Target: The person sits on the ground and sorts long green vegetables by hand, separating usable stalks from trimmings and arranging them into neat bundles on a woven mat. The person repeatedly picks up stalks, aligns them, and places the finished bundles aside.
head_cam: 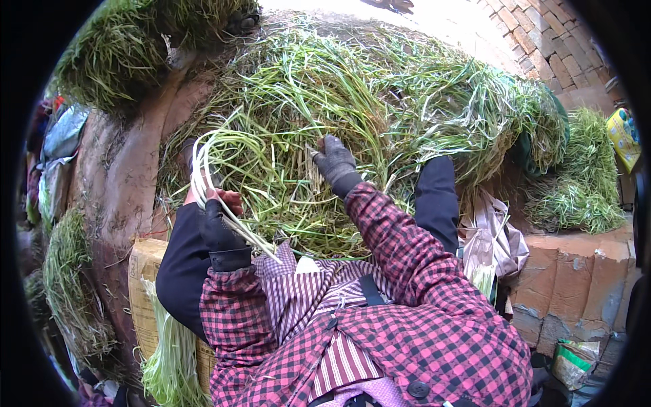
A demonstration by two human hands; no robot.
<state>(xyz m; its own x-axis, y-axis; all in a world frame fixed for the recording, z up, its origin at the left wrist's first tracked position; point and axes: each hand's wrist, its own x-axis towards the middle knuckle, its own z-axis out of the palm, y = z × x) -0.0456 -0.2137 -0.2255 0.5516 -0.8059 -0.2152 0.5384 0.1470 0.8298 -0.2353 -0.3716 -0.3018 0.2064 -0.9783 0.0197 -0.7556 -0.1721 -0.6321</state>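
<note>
My left hand (222, 224), in a dark fingerless glove, is closed around a small bundle of long pale green stalks (199, 157). The stalks arch up and over to the right, and their cut ends point down toward my lap. My right hand (335, 162), in a grey glove with bare fingertips, reaches into a large heap of leafy green stalks (310, 76) before me. Its fingertips touch the stalks, but whether they grip any is hard to see. The heap lies between my legs, with dry, straw-coloured stems (310, 170) beneath the right hand.
On my left, a bunch of cleaned pale stalks (170, 351) leans against a yellow cardboard box (145, 285). More green bundles (76, 290) lie farther left, and another (585, 168) at right. A brick ledge (564, 259) and a pale cloth bag (491, 234) are beside my right leg.
</note>
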